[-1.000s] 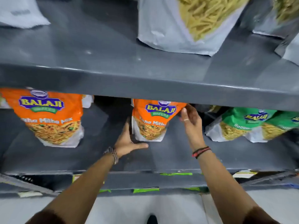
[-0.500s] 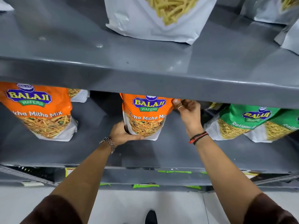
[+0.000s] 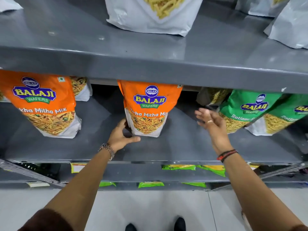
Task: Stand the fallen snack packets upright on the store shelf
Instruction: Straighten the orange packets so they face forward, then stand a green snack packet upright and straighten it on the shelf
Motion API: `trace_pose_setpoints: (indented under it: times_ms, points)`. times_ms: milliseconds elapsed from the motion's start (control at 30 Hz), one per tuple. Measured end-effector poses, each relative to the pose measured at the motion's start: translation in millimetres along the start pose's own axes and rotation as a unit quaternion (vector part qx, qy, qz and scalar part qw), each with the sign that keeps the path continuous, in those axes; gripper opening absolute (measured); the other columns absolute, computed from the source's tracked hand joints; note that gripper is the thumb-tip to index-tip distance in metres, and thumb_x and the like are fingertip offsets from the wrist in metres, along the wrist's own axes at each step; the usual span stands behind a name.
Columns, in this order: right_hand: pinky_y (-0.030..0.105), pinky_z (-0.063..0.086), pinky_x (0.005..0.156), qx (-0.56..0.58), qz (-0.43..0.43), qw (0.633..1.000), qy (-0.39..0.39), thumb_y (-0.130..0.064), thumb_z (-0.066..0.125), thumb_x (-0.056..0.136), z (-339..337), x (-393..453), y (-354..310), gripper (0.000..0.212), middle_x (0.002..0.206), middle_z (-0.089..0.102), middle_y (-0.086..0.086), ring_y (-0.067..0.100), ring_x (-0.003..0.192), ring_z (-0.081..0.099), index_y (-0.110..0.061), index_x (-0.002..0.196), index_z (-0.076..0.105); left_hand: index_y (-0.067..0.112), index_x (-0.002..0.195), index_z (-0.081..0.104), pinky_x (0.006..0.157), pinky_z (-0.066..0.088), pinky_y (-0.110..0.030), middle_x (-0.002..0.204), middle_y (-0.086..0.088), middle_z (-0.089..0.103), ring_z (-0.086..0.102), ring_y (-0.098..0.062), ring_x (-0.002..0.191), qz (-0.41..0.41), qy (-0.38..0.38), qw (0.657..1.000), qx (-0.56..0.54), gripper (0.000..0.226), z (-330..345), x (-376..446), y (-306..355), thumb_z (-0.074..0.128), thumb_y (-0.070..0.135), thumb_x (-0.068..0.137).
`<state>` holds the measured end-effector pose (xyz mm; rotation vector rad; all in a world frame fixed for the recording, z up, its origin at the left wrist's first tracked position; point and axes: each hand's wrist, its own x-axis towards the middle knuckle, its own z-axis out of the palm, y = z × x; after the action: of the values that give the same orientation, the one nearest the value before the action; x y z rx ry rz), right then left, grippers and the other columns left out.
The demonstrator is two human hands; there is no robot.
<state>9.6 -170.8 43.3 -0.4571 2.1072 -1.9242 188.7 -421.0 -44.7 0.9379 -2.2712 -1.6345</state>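
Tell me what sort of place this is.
Most likely a shop aisle, probably a grocery or snack store. Grey metal shelves run in tiers, stocked with branded snack packets: orange Balaji packets, green packets beside them, and white packs on the tier above.

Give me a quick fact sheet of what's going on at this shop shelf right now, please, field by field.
setting: grey metal middle shelf in a store, seen from above
centre packet: orange Balaji packet, standing upright
left hand: at the packet's lower left edge, fingers behind it, thumb out in front
right hand: open, blurred, clear of the packet, between it and the green packets
other stock: second orange packet at left; white packets on the shelf above
fallen packets: none clearly visible
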Motion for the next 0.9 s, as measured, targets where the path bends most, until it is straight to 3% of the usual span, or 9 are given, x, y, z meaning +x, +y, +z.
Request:
trace_pose_setpoints:
  times_ms: [100,233,333,433,533,667,733,867,900]
  points:
    - [0.018,0.053,0.067,-0.007,0.058,0.995,0.076,-0.019,0.049,0.091,-57,-16,25,0.017,0.071,0.073,-0.019,-0.005,0.073,0.065,-0.024,0.086,0.065,0.013,0.139,0.034,0.104,0.037,-0.035,0.147,-0.007,0.04,0.042,-0.021,0.131,0.006,0.062,0.997,-0.04,0.089,11,-28,-5,0.081,0.015,0.063]
    - [0.011,0.048,0.054,0.009,0.084,0.978,0.191,-0.019,0.052,0.089,-127,-19,45,0.019,0.048,0.065,-0.022,-0.008,0.05,0.058,-0.027,0.074,0.059,0.006,0.117,0.053,0.098,0.046,-0.032,0.121,-0.011,0.061,0.056,-0.017,0.108,0.045,0.207,0.976,-0.05,0.045,45,-61,5,0.07,0.008,0.076]
    - [0.009,0.049,0.057,0.018,0.057,0.976,0.21,-0.015,0.052,0.09,-169,-3,44,0.019,0.071,0.064,-0.012,-0.004,0.058,0.059,-0.029,0.077,0.054,0.016,0.096,0.061,0.095,0.048,-0.034,0.098,0.006,0.067,0.061,-0.001,0.094,0.079,0.242,0.967,-0.021,0.017,83,-71,19,0.063,0.007,0.081]
    - [0.014,0.048,0.076,-0.008,0.0,0.99,0.138,-0.015,0.052,0.09,-196,25,34,0.014,0.095,0.056,-0.01,0.0,0.083,0.054,-0.028,0.096,0.053,0.027,0.086,0.062,0.092,0.05,-0.029,0.09,0.026,0.067,0.064,-0.001,0.093,0.103,0.153,0.982,-0.033,0.016,133,-63,40,0.065,0.015,0.077]
    - [0.009,0.043,0.081,-0.063,-0.048,0.995,0.064,-0.011,0.05,0.091,-213,52,25,0.032,0.108,0.054,-0.001,-0.003,0.088,0.053,-0.008,0.122,0.045,0.025,0.101,0.061,0.091,0.049,-0.026,0.101,0.033,0.063,0.059,0.009,0.098,0.099,0.052,0.994,-0.019,0.033,191,-43,72,0.072,0.024,0.071]
    - [0.024,0.042,0.089,-0.119,-0.048,0.991,0.022,-0.007,0.054,0.088,-223,79,16,0.037,0.118,0.057,0.017,0.019,0.104,0.052,0.005,0.122,0.046,0.012,0.133,0.039,0.102,0.034,-0.021,0.133,0.001,0.048,0.043,-0.011,0.124,0.079,-0.04,0.995,-0.044,0.073,256,-16,125,0.076,0.011,0.07]
    - [0.026,0.044,0.091,-0.137,-0.051,0.989,-0.003,-0.004,0.055,0.086,-224,87,14,0.039,0.125,0.057,0.02,0.023,0.108,0.054,0.004,0.123,0.047,0.011,0.137,0.034,0.108,0.032,-0.024,0.138,-0.003,0.045,0.041,-0.014,0.128,0.069,-0.043,0.995,-0.058,0.084,271,0,144,0.079,0.012,0.066]
    - [0.006,0.045,0.086,-0.143,-0.059,0.984,-0.091,0.012,0.05,0.081,-214,101,15,0.045,0.12,0.056,0.01,0.007,0.101,0.058,0.006,0.125,0.043,0.027,0.126,0.037,0.106,0.042,-0.039,0.131,0.004,0.054,0.052,-0.015,0.122,0.043,-0.062,0.996,-0.044,0.106,289,30,155,0.09,0.043,0.036]
    - [0.014,0.049,0.09,-0.139,-0.049,0.983,-0.108,0.014,0.05,0.078,-212,105,18,0.046,0.119,0.058,0.011,0.006,0.099,0.061,0.004,0.122,0.046,0.031,0.123,0.037,0.106,0.043,-0.039,0.13,0.005,0.055,0.053,-0.015,0.121,0.037,-0.061,0.996,-0.044,0.107,293,34,155,0.09,0.046,0.032]
